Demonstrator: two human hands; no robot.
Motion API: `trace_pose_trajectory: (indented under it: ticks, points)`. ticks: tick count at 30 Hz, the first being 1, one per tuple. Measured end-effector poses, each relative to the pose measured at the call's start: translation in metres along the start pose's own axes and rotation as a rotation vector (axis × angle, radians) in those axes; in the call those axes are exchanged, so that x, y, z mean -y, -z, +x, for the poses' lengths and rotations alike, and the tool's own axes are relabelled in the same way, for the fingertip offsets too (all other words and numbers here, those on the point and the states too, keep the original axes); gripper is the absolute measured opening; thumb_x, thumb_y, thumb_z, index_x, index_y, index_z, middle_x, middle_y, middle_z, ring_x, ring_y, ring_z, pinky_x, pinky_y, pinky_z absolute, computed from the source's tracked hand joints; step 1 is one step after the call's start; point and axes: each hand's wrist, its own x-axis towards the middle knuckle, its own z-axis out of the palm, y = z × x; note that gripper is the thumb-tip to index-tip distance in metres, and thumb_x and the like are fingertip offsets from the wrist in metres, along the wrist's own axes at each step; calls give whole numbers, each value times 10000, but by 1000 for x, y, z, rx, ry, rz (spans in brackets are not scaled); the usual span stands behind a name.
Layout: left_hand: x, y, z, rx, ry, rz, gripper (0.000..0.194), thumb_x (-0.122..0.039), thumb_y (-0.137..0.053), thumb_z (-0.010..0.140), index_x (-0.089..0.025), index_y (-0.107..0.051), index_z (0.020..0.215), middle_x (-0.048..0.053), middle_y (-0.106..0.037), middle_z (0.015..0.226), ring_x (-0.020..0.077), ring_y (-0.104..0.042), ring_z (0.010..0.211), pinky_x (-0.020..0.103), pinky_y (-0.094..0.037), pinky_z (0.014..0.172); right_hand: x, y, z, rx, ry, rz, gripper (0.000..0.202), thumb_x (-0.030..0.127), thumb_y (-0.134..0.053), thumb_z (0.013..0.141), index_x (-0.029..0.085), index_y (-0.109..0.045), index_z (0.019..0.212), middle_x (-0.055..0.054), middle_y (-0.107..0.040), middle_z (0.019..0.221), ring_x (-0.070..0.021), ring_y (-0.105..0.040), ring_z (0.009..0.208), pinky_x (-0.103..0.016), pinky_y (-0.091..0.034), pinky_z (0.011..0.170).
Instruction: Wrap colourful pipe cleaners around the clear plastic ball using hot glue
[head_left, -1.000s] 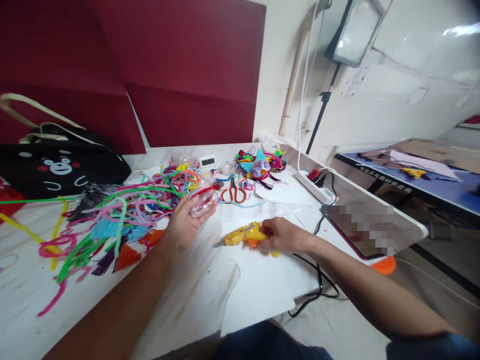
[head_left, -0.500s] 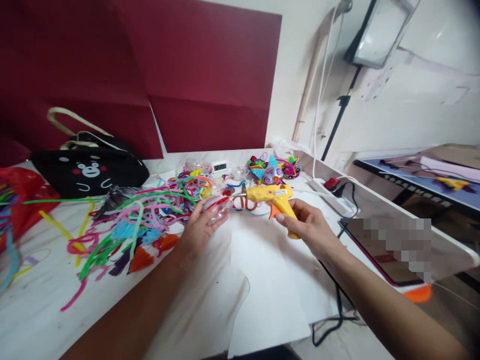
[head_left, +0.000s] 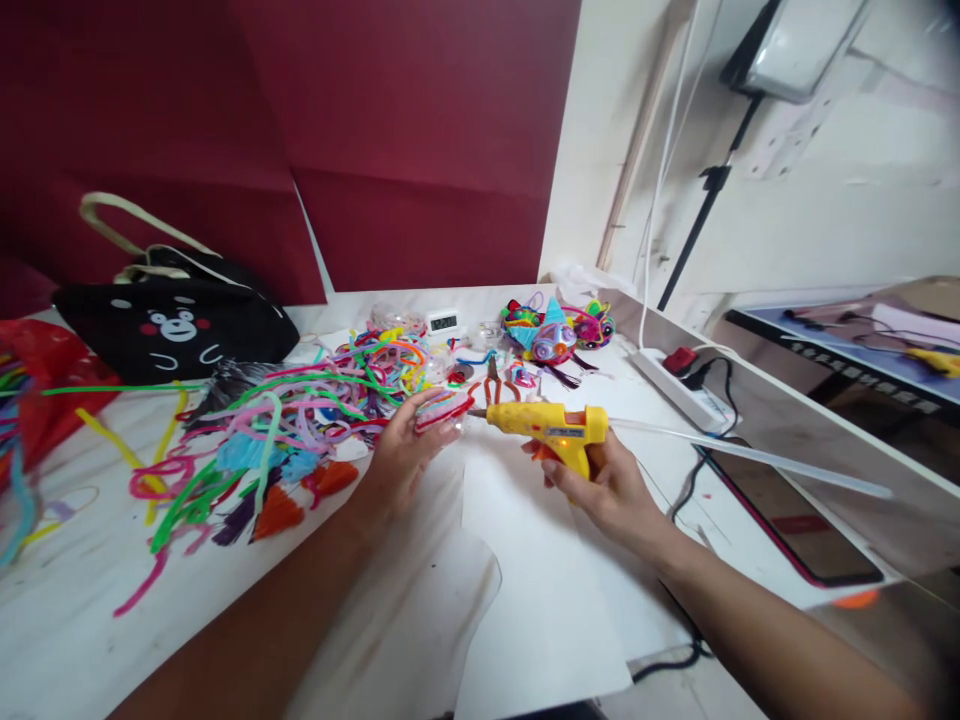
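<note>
My right hand (head_left: 592,475) is closed round the handle of a yellow glue gun (head_left: 551,422), fingers at its orange trigger. A long clear glue stick (head_left: 765,455) sticks out of the gun's back, and a small orange light glows on its side. In my left hand (head_left: 401,450) is a small clear piece with red and pink fuzzy strips (head_left: 448,408); what it is exactly I cannot make out. The gun's nozzle points left and is at or very near the piece's right end. Just behind the nozzle lie orange-handled pliers (head_left: 493,383).
Left of my hands spreads a tangled heap of coloured pipe cleaners (head_left: 322,390) with tassels. A black bag (head_left: 176,330) and small clock (head_left: 442,322) stand behind. Colourful finished-looking crafts (head_left: 553,340) sit at the back. A power strip (head_left: 686,390) and phone (head_left: 795,515) lie right.
The glue gun has turned from a tilted pose to nearly level and moved slightly right and down. The piece in my left hand has tilted, showing more of its red strips. The camera view shifted slightly.
</note>
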Motion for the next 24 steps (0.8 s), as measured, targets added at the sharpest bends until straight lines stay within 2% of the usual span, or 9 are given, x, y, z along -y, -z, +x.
trace_pose_trajectory:
  ticks: [4,15,24]
  points:
    - [0,0,-1,6,-8,29,701,-329,-1072,643,-219,-776,1269,109,-865,1197,361,-784,1262,440,-622,1110,1,-1,-3,21,0,-20,355,380,-837,826,277,-622,1089,-104,-865,1034,-271,-817,829,-369,-678,705]
    - [1,0,-2,-5,-38,58,637,-327,-1070,642,-254,-812,1220,81,-863,1224,378,-750,1324,396,-617,1103,-9,1,-9,70,29,-123,251,414,-785,921,248,-723,1098,-113,-870,1052,-310,-827,950,-387,-663,790]
    - [1,1,-2,28,-47,72,657,-339,-1069,661,-237,-797,1250,97,-837,1304,369,-747,1315,428,-603,1112,-10,2,-8,75,14,-192,204,465,-756,929,286,-706,1012,-77,-806,950,-289,-759,823,-396,-629,679]
